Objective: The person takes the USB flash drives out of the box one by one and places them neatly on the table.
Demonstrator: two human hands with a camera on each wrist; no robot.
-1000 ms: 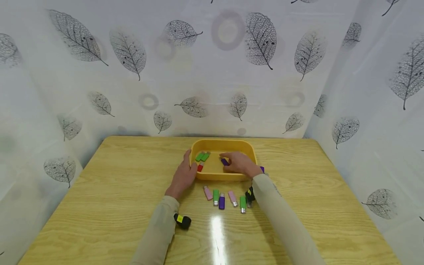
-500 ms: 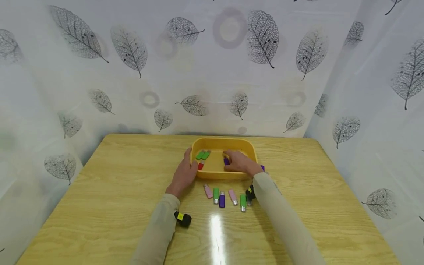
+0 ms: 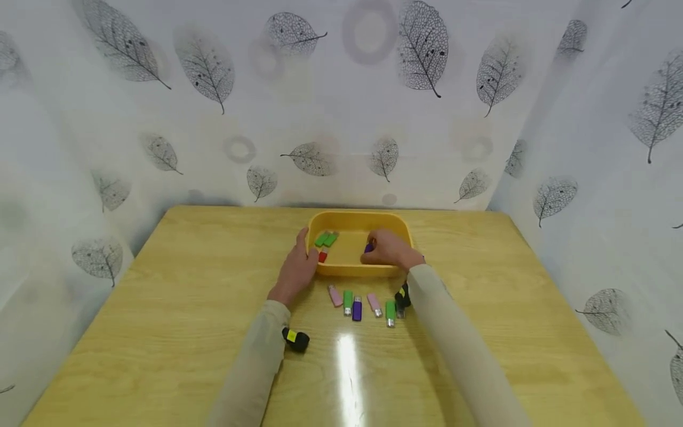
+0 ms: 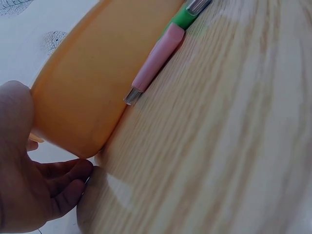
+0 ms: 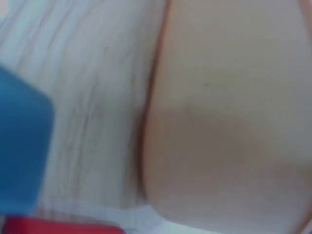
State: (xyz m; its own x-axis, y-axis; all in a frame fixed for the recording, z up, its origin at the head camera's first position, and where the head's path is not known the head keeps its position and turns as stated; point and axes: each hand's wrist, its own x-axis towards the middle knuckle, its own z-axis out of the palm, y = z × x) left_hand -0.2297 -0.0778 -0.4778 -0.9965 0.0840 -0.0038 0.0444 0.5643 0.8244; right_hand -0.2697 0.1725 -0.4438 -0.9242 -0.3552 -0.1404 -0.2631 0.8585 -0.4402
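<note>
My left hand [image 3: 294,270] grips the left side of a yellow plastic tray [image 3: 352,270], thumb at the rim; the left wrist view shows its fingers at the tray's [image 4: 78,92] corner. Inside the tray, my right hand [image 3: 392,248] pinches a purple USB flash drive [image 3: 369,247], mostly hidden by the fingers. Two green flash drives [image 3: 326,239] and a red flash drive [image 3: 322,255] lie at the tray's left end. The right wrist view has the tray's wall [image 5: 219,122] close up, without the fingers.
In front of the tray lie pink [image 3: 335,295], green [image 3: 348,302] and purple [image 3: 357,309] drives, then another pink [image 3: 374,305] and green [image 3: 391,313]. Blurred blue [image 5: 22,146] and red [image 5: 63,226] objects sit outside the tray in the right wrist view. A leaf-printed curtain [image 3: 341,118] hangs behind.
The right fingers have closed round the purple flash drive, and it has shifted right inside the tray. My left hand keeps its grip. The whole head view has slid upward slightly.
</note>
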